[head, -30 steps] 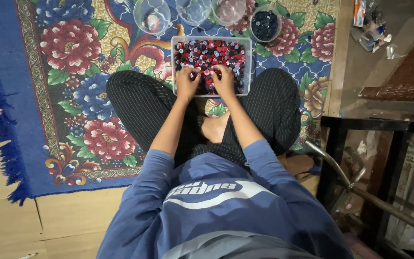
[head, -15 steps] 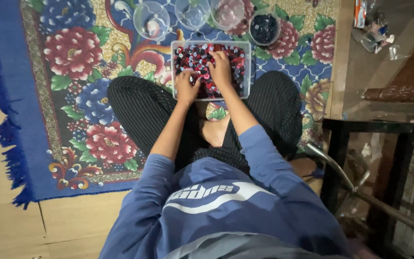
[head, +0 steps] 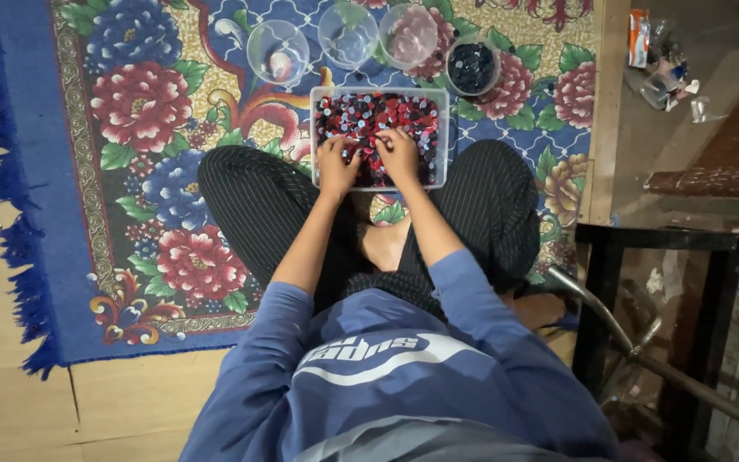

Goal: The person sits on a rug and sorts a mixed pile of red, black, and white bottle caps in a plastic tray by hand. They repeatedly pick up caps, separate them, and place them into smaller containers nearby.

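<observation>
A clear rectangular plastic tub (head: 442, 137) sits on the rug in front of my crossed legs, filled with small red, dark blue and pale round pieces (head: 378, 115). My left hand (head: 335, 164) rests in the near left part of the pile, fingers curled into the pieces. Beside it my right hand (head: 398, 154) digs into the near middle of the pile. Whether either hand has pinched a piece is hidden by the fingers. Behind the tub stand three clear round cups (head: 277, 51) (head: 347, 34) (head: 409, 34) and a fourth cup (head: 472, 67) holding dark blue pieces.
A flowered blue, red and yellow rug (head: 138, 171) covers the wooden floor (head: 10, 402). To the right stands a black metal frame (head: 643, 248) with a glass top carrying small clutter (head: 665, 68). A metal tube (head: 635, 342) slants at lower right.
The view has shifted so the tub lies lower in the frame. My right hand has drawn back from the middle of the pile toward its near edge, level with my left hand.
</observation>
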